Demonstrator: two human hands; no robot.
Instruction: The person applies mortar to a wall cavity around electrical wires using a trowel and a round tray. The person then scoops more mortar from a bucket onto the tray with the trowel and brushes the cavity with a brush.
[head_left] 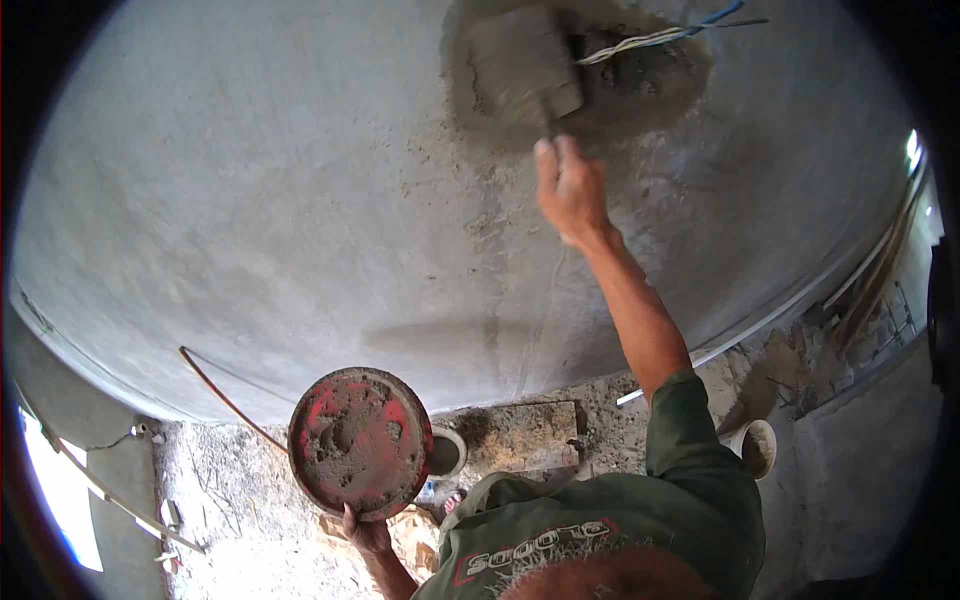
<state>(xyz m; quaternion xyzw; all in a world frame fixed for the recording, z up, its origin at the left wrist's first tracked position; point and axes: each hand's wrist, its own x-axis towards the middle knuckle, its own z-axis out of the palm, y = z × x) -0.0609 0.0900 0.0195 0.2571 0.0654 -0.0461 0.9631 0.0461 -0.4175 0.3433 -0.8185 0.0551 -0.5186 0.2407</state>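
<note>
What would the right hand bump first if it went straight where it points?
Probably the dark patch on the grey wall, through the trowel the right hand holds; the trowel may be touching it, but depth is unclear.

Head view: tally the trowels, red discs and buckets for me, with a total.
Trowel, in the right hand: 1
Red disc, in the left hand: 1
Buckets, one partly behind the disc, one beside the sleeve: 2
Total: 4

Dark green short-sleeved T-shirt [640,515] on this person, looks kinda loose, with chunky pale block lettering [541,538] and thin red bracket-like lines [462,570] around it. Can't make out the word tbh. Right sleeve [685,428] ends near the elbow, right hand [578,198] bare.
</note>
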